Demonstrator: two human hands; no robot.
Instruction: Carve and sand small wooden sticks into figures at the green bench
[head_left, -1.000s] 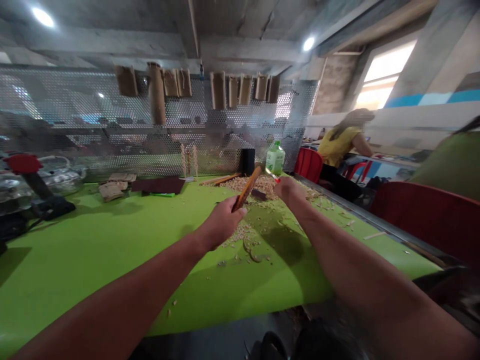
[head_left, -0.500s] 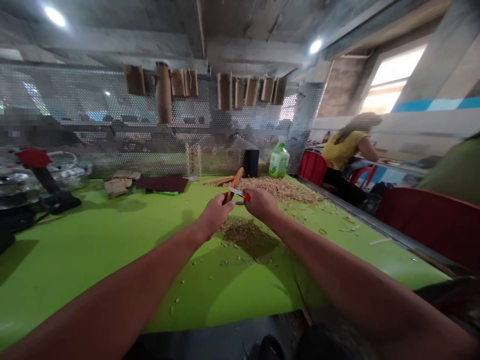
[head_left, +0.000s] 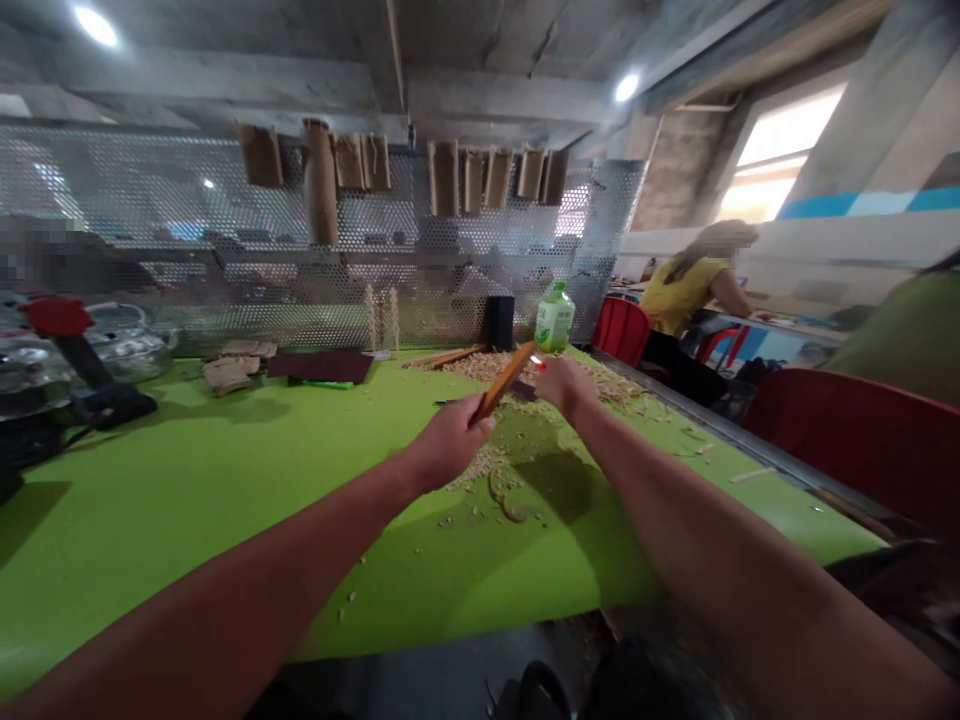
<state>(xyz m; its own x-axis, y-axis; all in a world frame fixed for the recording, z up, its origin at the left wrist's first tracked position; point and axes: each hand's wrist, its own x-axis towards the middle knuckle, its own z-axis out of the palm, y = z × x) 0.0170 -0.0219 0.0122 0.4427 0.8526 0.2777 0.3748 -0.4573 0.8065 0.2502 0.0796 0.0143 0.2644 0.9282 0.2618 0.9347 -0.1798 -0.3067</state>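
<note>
My left hand (head_left: 448,442) is closed around the near end of an orange-brown wooden strip (head_left: 510,380), which slants up and away to the right. My right hand (head_left: 568,385) is closed on a small knife (head_left: 540,366); only a red part and a bright bit of blade show by the fingers. The blade sits close to the strip's far end; I cannot tell whether they touch. Small pale shavings (head_left: 480,470) and a curled sliver (head_left: 504,497) lie on the green tabletop (head_left: 225,520) beneath my hands.
A heap of shavings (head_left: 619,385) spreads behind my right hand. Beyond stand a green bottle (head_left: 553,318) and a black block (head_left: 500,323). A dark red sheet (head_left: 319,366) and kettles (head_left: 135,340) are leftward. A person in yellow (head_left: 679,295) sits right, past red chairs (head_left: 847,440).
My right hand has moved right and slightly up with the knife, along the strip towards its far end. My left hand has shifted right and nearer, and the strip leans lower to the right.
</note>
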